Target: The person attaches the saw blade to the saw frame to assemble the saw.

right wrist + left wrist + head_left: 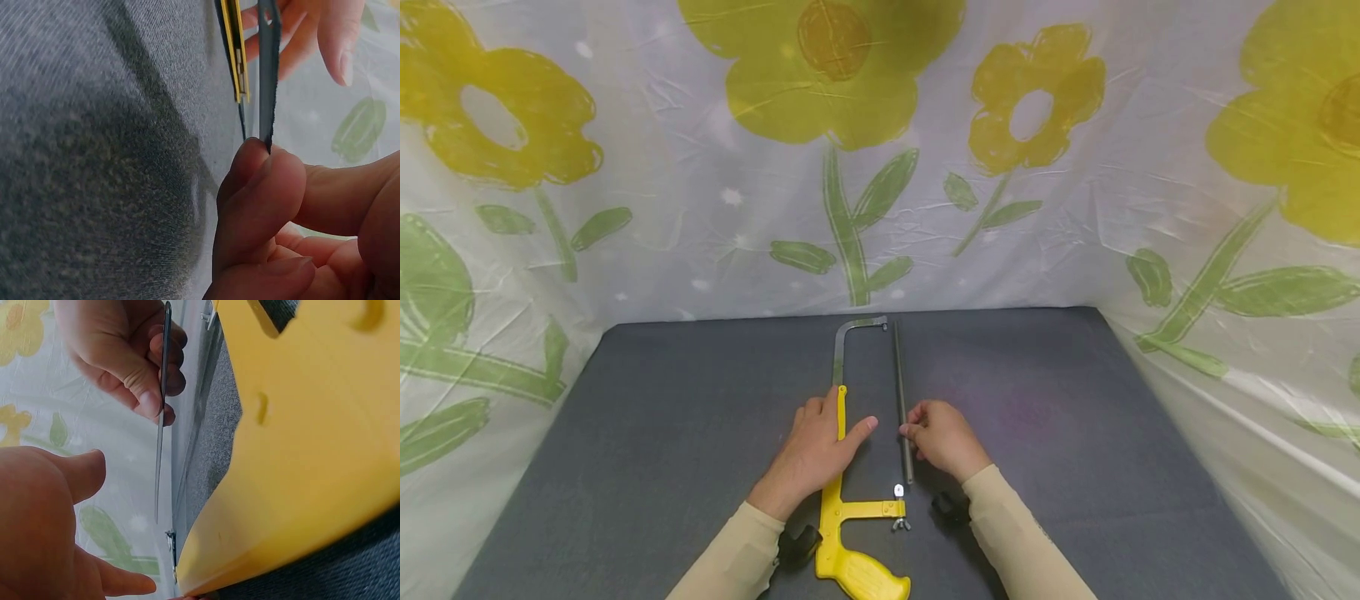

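A hacksaw frame with a yellow handle (868, 575) and a bent metal front arm (838, 358) lies on the dark cloth. My left hand (812, 454) rests over its yellow bar, thumb held out to the right, fingers on the left side. To the right, my right hand (947, 437) pinches a thin hacksaw blade (901, 392) between thumb and fingers. In the right wrist view the blade (269, 81) shows a toothed edge and a hole near its end. The blade is apart from the frame, roughly parallel to its open side.
A blade holder with a wing nut (900, 525) sits at the frame's near end, and a small pin (883, 327) at its far end. Dark cloth (1037, 375) covers the table. A flower-printed curtain (700, 233) hangs behind and at both sides.
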A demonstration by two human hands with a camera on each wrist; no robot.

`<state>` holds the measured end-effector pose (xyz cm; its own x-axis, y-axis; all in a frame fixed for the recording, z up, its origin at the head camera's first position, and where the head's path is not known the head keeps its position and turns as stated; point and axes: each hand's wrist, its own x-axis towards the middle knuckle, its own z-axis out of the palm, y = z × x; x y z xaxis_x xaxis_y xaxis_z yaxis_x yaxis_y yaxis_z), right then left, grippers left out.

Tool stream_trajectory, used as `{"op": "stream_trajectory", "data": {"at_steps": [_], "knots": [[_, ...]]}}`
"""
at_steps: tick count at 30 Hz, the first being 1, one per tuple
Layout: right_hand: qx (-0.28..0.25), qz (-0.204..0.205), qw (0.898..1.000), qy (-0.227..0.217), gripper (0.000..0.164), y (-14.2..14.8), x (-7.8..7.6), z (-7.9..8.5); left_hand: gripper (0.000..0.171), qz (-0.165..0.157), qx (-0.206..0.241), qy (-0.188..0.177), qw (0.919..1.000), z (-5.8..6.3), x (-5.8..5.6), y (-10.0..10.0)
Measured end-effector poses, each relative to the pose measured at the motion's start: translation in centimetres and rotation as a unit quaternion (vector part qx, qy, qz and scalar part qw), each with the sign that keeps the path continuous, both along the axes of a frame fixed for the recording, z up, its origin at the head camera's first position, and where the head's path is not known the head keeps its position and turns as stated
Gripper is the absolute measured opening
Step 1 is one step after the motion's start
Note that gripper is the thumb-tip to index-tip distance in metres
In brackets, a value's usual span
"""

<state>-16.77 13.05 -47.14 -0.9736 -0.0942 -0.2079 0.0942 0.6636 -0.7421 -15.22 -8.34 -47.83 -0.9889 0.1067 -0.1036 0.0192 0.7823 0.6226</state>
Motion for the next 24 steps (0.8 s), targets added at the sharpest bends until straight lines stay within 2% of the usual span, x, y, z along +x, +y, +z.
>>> {"op": "stream_trajectory", "data": {"at_steps": [13,24], "knots": [[-0.023,0.021,1.0,-0.002,0.011,-0.54,0.29,-0.45,0.097,0.002,-0.004,0.002,1.0,-0.1,0.13,0.19],[-0.027,0.018,0.999,-0.009,0.011,-0.63,0.22,-0.85,0.097,-0.002,-0.002,0.004,1.0,-0.12,0.08,0.12]]}}
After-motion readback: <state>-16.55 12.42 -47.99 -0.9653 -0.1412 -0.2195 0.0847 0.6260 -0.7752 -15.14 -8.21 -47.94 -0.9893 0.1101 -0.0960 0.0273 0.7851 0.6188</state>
